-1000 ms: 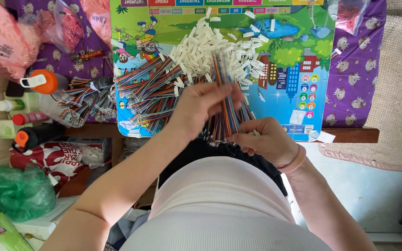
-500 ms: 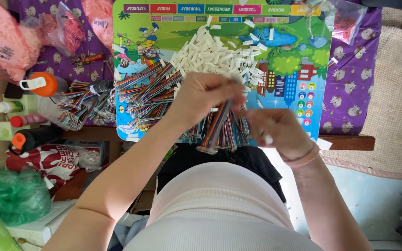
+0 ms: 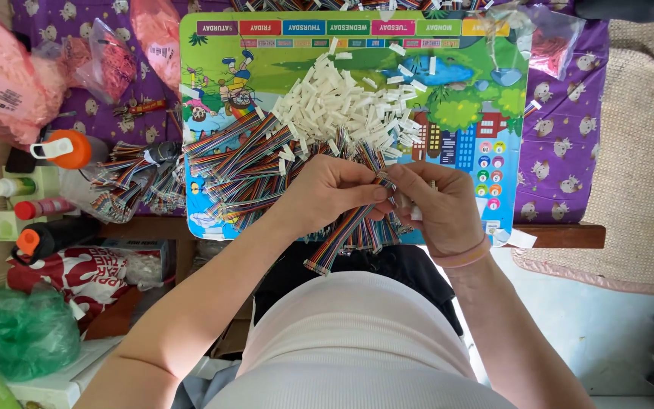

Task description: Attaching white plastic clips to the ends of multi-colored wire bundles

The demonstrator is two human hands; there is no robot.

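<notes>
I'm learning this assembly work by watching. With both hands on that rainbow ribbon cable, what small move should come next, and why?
Probably press the cable's end into the small white piece at the right hand. The left hand pinches the rainbow-coloured flat ribbon cable near its tip, which meets the right fingers, and the pile of small white plastic connectors lies just beyond.

I see rainbow-striped ribbon cables (image 3: 346,235), white connectors (image 3: 342,106), a purple animal-print cloth (image 3: 562,129), and a green mesh bag (image 3: 17,333).
</notes>
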